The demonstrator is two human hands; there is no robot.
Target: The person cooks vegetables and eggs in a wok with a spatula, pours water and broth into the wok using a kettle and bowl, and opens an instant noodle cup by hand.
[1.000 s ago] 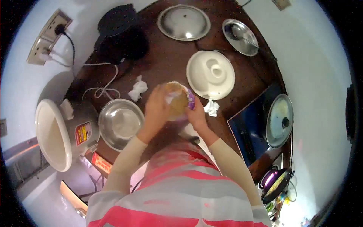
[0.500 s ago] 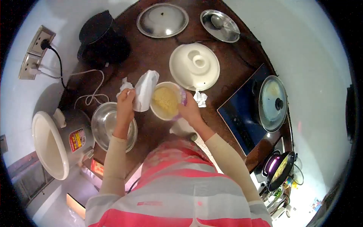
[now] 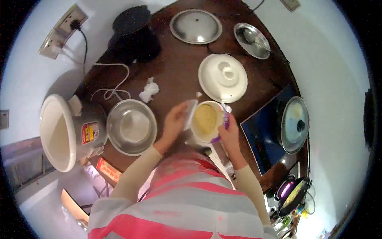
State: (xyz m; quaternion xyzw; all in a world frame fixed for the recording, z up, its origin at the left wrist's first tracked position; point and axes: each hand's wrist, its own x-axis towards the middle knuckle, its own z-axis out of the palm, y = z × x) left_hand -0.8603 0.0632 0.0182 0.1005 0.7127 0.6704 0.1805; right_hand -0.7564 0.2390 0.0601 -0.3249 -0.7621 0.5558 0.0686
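Note:
A white and purple cup of instant noodles (image 3: 206,121) stands between my hands, its top peeled back and a pale yellow noodle block showing inside. My right hand (image 3: 230,135) is wrapped around the cup's right side. My left hand (image 3: 175,122) is at the opposite side, fingers closed at the folded-back white lid (image 3: 191,113), which appears nearly edge-on; its fingertips are partly hidden. A crumpled white tissue (image 3: 149,91) lies on the brown table above my left hand. To the left of that hand sits a steel bowl (image 3: 132,149).
A white pot lid (image 3: 217,89), a domed metal lid (image 3: 195,27) and a steel plate (image 3: 260,46) lie toward the back. On the right, a lidded pan (image 3: 293,135) rests on an induction cooker (image 3: 258,139). A rice cooker (image 3: 93,115) and dark pot (image 3: 133,44) stand left.
The lid flap, earlier spread out to the left in my left hand, is now down against the cup's side. My left hand has come closer to the cup. The whole view has shifted.

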